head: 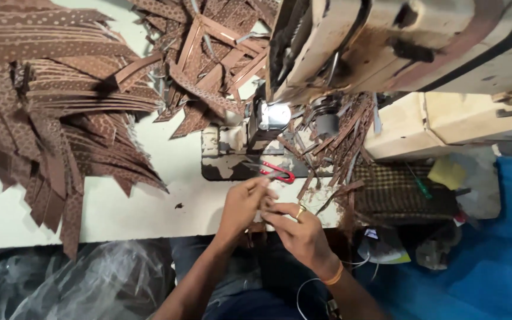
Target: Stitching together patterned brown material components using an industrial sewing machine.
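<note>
My left hand and my right hand meet at the front edge of the white worktable, fingertips pinched together on a small brown strap piece; most of it is hidden by the fingers. The right hand wears a ring and an orange wristband. Just beyond the hands lie red-handled snips on the worn plate below the sewing machine's needle area.
A large fan of brown patterned strips covers the table's left side; more strips pile up at the back. The cream sewing machine head looms at upper right. Clear plastic bags lie below left, blue sheet at right.
</note>
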